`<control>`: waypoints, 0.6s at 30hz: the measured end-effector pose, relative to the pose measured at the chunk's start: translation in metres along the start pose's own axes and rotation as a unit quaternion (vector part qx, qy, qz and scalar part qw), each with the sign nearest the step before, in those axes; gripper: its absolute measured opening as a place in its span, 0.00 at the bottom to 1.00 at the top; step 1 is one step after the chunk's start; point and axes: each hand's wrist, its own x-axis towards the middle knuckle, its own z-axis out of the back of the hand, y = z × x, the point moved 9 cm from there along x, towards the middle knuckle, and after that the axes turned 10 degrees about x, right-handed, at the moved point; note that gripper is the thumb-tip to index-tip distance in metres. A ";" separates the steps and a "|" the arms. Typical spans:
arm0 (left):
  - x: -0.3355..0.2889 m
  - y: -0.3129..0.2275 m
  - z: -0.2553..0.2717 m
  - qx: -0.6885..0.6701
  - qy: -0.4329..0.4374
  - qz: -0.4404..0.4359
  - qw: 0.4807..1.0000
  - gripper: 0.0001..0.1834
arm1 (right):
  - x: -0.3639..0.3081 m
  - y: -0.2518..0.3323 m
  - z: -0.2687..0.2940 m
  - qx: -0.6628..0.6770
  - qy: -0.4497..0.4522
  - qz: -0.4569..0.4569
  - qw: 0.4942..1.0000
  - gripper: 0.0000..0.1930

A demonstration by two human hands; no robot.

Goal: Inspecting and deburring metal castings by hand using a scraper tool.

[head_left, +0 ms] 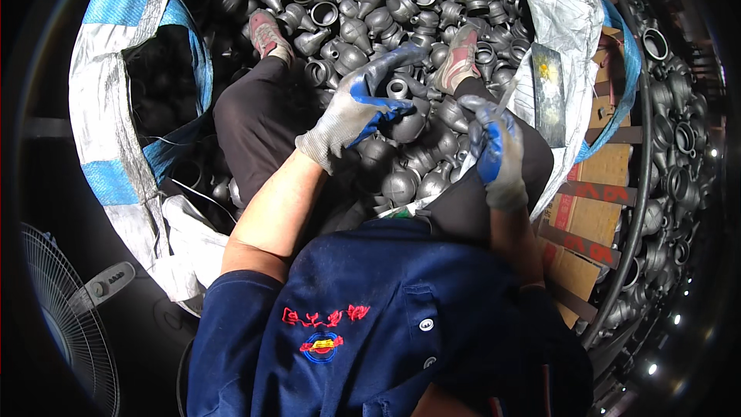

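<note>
I sit with my legs among a heap of dark grey, bulb-shaped metal castings [401,185] with round necks. My left hand [340,112], in a grey-white glove with blue coating, is open over them, its fingers stretched forward and the thumb apart. One casting [406,128] shows just beyond the thumb, its ringed neck in the gap between thumb and fingers. To the right, above my thigh, my gloved right hand [498,150] is closed with curled fingers. A thin pale strip-like tool [506,96] sticks up from it; its exact kind cannot be made out.
A white woven bulk bag [96,100] with blue loops surrounds the castings and my legs. At the lower left stands a fan [73,324]. On the right are cardboard and slats [587,220], a dark curved rail [644,147] and more castings [679,139] beyond.
</note>
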 end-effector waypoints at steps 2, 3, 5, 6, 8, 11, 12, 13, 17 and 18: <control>-0.002 -0.007 0.002 0.120 -0.012 -0.039 0.992 0.38 | 0.007 0.006 -0.003 -0.023 -0.008 0.007 1.000 0.12; -0.001 -0.008 0.002 0.120 -0.010 -0.038 0.992 0.38 | 0.011 0.010 -0.001 -0.014 -0.056 0.045 0.997 0.15; -0.001 0.004 0.004 0.002 -0.015 0.029 0.999 0.39 | 0.012 0.016 -0.003 -0.005 -0.101 0.081 0.992 0.18; -0.001 0.006 0.006 0.029 -0.018 0.024 0.999 0.39 | 0.011 0.029 -0.026 -0.078 -0.026 0.094 0.992 0.19; -0.001 0.003 0.004 0.043 -0.020 -0.002 0.999 0.40 | 0.010 0.037 -0.052 -0.153 0.069 0.101 0.981 0.18; 0.000 -0.002 0.002 0.030 -0.020 -0.027 0.999 0.41 | 0.008 0.033 -0.067 -0.052 0.028 0.077 0.995 0.07; 0.000 -0.005 0.003 0.040 -0.027 -0.038 0.998 0.41 | 0.006 0.038 -0.073 -0.073 0.011 0.115 0.991 0.05; -0.001 -0.008 0.004 0.050 -0.033 -0.049 0.997 0.41 | 0.008 0.037 -0.073 -0.074 0.012 0.114 0.991 0.05; 0.000 -0.010 0.006 0.046 -0.040 -0.027 0.998 0.40 | 0.006 0.044 -0.081 -0.264 0.090 0.285 0.917 0.08; -0.001 -0.008 0.008 0.063 -0.045 -0.033 0.996 0.40 | 0.010 0.037 -0.080 -0.243 0.092 0.234 0.937 0.09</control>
